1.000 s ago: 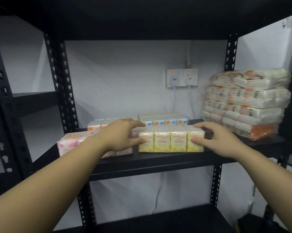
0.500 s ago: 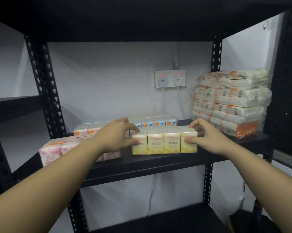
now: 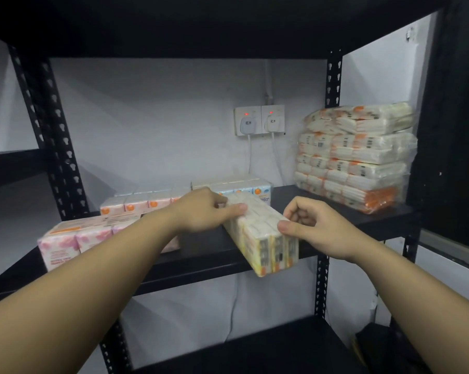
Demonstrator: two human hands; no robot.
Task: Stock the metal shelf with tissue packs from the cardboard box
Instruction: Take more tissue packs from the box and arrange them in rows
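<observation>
A yellow tissue pack [image 3: 263, 233] lies on the black metal shelf [image 3: 201, 255], turned so its short end sticks out over the front edge. My left hand [image 3: 203, 211] grips its far left side. My right hand [image 3: 311, 228] holds its near right corner with thumb and fingers. A pink tissue pack [image 3: 74, 241] sits at the shelf's left front. Orange-dotted packs [image 3: 136, 205] and blue packs [image 3: 244, 188] stand in rows behind. The cardboard box is not in view.
A tall stack of white-and-orange tissue bundles [image 3: 357, 155] fills the shelf's right end. Two plugged wall sockets [image 3: 259, 120] with cables sit on the white wall behind. Black perforated uprights [image 3: 52, 125] frame the bay; a lower shelf [image 3: 255, 346] lies beneath.
The yellow pack has been swung from lying along the shelf front to pointing front-to-back, its end now overhanging the edge. Both hands turned with it.
</observation>
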